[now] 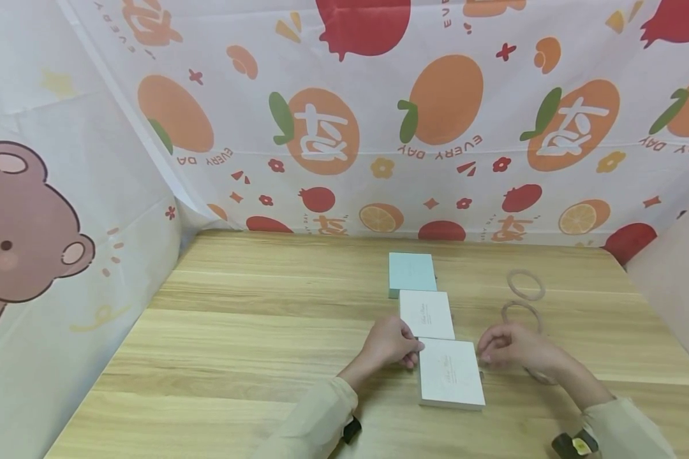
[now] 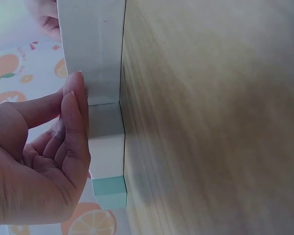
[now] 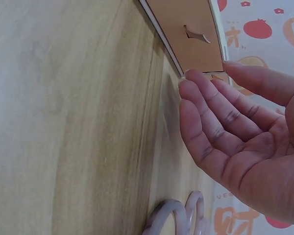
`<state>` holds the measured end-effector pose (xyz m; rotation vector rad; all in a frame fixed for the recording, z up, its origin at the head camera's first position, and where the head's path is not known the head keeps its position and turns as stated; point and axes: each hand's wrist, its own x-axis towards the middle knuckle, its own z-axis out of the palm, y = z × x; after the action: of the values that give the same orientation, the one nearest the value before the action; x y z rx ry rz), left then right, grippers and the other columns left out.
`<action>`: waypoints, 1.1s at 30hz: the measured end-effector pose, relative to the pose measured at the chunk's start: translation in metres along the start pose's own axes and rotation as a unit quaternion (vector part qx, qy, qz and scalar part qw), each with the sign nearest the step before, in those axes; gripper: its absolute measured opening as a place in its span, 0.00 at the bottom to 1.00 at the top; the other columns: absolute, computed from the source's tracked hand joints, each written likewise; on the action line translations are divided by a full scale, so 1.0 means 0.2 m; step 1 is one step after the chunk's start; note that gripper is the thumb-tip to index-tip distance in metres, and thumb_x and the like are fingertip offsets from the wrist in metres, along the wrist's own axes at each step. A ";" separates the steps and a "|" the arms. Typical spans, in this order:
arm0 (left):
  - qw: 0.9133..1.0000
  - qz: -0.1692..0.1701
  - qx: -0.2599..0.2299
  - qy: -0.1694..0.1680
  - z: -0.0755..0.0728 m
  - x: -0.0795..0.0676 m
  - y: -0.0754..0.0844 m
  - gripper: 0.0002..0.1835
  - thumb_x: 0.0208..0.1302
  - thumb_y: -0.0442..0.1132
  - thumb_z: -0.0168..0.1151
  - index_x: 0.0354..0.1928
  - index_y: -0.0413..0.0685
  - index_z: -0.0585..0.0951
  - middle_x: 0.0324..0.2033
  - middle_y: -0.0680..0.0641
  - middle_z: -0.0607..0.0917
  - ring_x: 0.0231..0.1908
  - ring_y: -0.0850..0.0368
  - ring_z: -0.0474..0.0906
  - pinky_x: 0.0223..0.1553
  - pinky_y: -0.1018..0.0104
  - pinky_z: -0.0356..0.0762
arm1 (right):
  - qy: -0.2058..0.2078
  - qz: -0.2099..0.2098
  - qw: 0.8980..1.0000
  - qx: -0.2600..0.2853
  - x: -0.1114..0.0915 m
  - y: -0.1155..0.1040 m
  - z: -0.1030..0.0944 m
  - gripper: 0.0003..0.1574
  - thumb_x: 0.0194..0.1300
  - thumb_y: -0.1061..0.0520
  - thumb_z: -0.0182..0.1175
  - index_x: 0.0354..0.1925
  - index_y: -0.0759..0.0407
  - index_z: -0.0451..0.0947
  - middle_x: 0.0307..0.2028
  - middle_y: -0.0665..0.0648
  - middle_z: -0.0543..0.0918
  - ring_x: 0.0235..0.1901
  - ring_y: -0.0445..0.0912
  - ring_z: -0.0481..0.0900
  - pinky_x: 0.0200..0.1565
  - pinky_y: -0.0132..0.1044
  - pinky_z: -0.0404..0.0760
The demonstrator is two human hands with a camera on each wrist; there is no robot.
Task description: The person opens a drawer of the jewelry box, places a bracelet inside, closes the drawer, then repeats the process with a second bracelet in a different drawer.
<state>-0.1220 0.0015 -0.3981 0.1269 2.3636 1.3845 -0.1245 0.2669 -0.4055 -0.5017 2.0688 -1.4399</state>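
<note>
A near white box [image 1: 449, 373] with small print on its lid lies flat between the two hands. The fingertips of my left hand [image 1: 387, 344] touch its upper left corner, thumb and forefinger close together, the other fingers bent loosely. On the other side, my right hand [image 1: 513, 349] hovers by the upper right edge, fingers relaxed and nothing held. A small pull tab [image 3: 197, 35] sticks out of the box's tan drawer front in the right wrist view. Behind it, a second white box [image 1: 426, 315] and a pale turquoise box [image 1: 411, 272] follow in a stepped row.
To the right lie pale bangles: a far one [image 1: 525, 285], a middle one [image 1: 521, 307] partly behind my right hand, and a near one [image 1: 541, 377] mostly hidden under the wrist. A fruit-print cloth [image 1: 379, 127] hangs behind the wooden table [image 1: 235, 357].
</note>
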 end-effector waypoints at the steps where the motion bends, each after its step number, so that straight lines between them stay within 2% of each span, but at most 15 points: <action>1: 1.000 -0.002 0.000 0.000 0.00 0.00 0.00 0.12 0.54 0.30 0.65 0.16 0.39 0.77 0.10 0.49 0.78 0.13 0.58 0.77 0.18 0.71 0.78 | -0.003 0.000 1.000 0.007 0.00 0.00 0.00 0.15 0.58 0.66 0.58 0.39 0.79 0.70 0.32 0.72 0.78 0.31 0.53 0.80 0.32 0.41 0.81; 8: 1.000 -0.010 0.001 0.001 0.01 0.01 0.00 0.12 0.54 0.30 0.65 0.16 0.40 0.77 0.10 0.48 0.78 0.13 0.58 0.78 0.18 0.71 0.78 | -0.028 0.000 0.999 0.041 0.00 0.03 0.01 0.14 0.57 0.67 0.58 0.37 0.79 0.70 0.30 0.71 0.78 0.28 0.51 0.80 0.29 0.39 0.81; 18: 1.000 -0.008 0.001 0.002 0.01 0.01 -0.01 0.12 0.54 0.30 0.65 0.16 0.39 0.77 0.10 0.49 0.78 0.13 0.58 0.78 0.18 0.71 0.78 | -0.030 0.023 0.999 0.014 0.01 0.05 0.02 0.12 0.56 0.63 0.61 0.36 0.73 0.74 0.29 0.68 0.80 0.27 0.52 0.80 0.29 0.42 0.82; 28: 1.000 0.003 0.002 -0.005 0.00 0.01 -0.01 0.12 0.55 0.29 0.64 0.15 0.39 0.77 0.09 0.50 0.78 0.12 0.60 0.77 0.17 0.73 0.77 | -0.058 -0.003 0.997 0.059 0.02 0.07 0.02 0.10 0.59 0.67 0.57 0.36 0.77 0.71 0.29 0.71 0.80 0.26 0.51 0.81 0.30 0.46 0.82; 33: 1.000 0.001 -0.002 -0.010 0.00 0.00 0.00 0.13 0.55 0.29 0.64 0.15 0.39 0.77 0.09 0.50 0.78 0.12 0.60 0.77 0.17 0.73 0.77 | -0.067 -0.011 0.996 0.064 0.02 0.07 0.02 0.11 0.61 0.66 0.55 0.37 0.78 0.71 0.29 0.70 0.80 0.27 0.51 0.81 0.31 0.47 0.82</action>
<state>-0.1232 0.0010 -0.3980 0.1427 2.3442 1.3835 -0.1253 0.2665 -0.4205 -0.5549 1.8594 -1.4982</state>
